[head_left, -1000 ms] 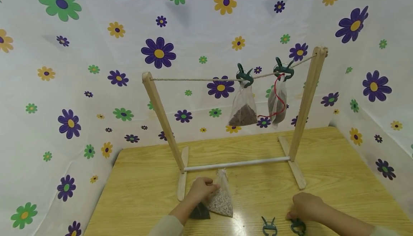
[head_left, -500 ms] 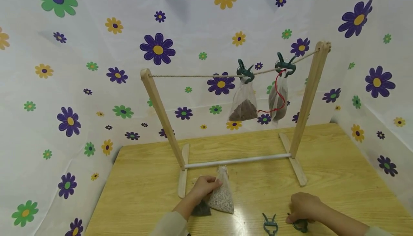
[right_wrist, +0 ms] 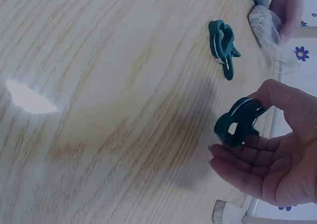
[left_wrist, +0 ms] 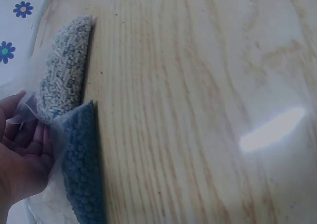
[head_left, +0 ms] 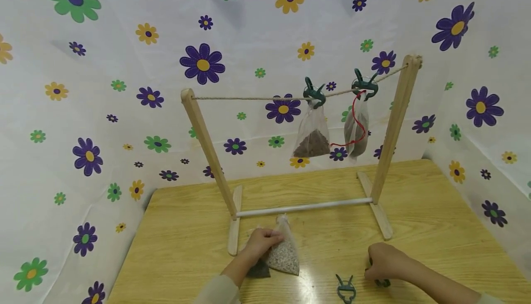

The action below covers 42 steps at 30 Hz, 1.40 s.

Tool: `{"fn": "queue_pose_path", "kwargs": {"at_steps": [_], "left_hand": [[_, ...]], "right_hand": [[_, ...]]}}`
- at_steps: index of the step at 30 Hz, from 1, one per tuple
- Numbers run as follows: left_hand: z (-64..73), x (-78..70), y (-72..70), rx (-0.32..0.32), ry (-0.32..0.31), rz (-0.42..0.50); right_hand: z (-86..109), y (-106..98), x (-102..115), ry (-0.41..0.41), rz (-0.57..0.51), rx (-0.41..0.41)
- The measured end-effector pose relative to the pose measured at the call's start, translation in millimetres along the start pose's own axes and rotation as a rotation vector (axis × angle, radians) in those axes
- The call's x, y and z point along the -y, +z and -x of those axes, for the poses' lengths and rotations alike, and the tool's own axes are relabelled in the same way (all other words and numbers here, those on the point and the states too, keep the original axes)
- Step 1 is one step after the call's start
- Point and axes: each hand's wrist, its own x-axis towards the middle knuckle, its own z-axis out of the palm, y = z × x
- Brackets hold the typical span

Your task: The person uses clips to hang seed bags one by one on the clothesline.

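Note:
My left hand (head_left: 259, 243) pinches the sheer upper part of a small drawstring bag (head_left: 285, 254) filled with pale pellets, which lies on the table. Partly under that hand is a second bag (head_left: 259, 270), its dark bead-like filling plain in the left wrist view (left_wrist: 83, 159). On the right, my right hand (head_left: 386, 261) grips a dark green plant clip (right_wrist: 241, 121) by its handles, lifted a little off the wood in the right wrist view. Another green plant clip (head_left: 346, 289) lies on the table between the two hands.
Behind the hands stands a wooden frame (head_left: 209, 156) with a white bottom rod (head_left: 304, 208) and a rope (head_left: 249, 98) across its top. Clips hold a bag of brown bits (head_left: 313, 143) and a grey-filled bag (head_left: 360, 133) with red cord. Flowered sheeting surrounds the table (head_left: 174, 239).
My right hand has taken the plant clip from the table and shifted slightly left and up with it. My left hand has settled its pinch on the pale bag, which barely moved.

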Motion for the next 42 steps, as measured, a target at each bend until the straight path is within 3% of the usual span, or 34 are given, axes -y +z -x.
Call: {"fn": "queue_pose_path", "kwargs": {"at_steps": [5, 10, 21, 28, 37, 42], "left_hand": [[3.7, 2.2, -2.6, -0.002, 0.055, -0.031], [8.9, -0.7, -3.3, -0.021, 0.147, -0.122], [27.3, -8.5, 5.6, -0.102, 0.481, -0.237], [26.8, -27.5, -8.1, -0.236, 0.701, -0.359], [24.7, -52.1, -27.9, -0.399, 0.753, -0.457], [23.4, -65.5, -35.3, -0.413, 0.709, -0.400]], "right_hand": [[-1.3, -3.5, 2.1, -0.045, -0.054, -0.071], [-2.4, -7.0, 2.6, -0.181, -0.123, -0.101], [-12.4, -25.5, 11.6, -0.449, -0.079, -0.074], [-13.6, -41.8, 29.4, -0.488, -0.023, -0.153], [-12.3, -68.5, 50.8, -0.518, -0.027, -0.184], [-9.0, -84.6, 66.7, -0.559, -0.005, -0.247]]}}
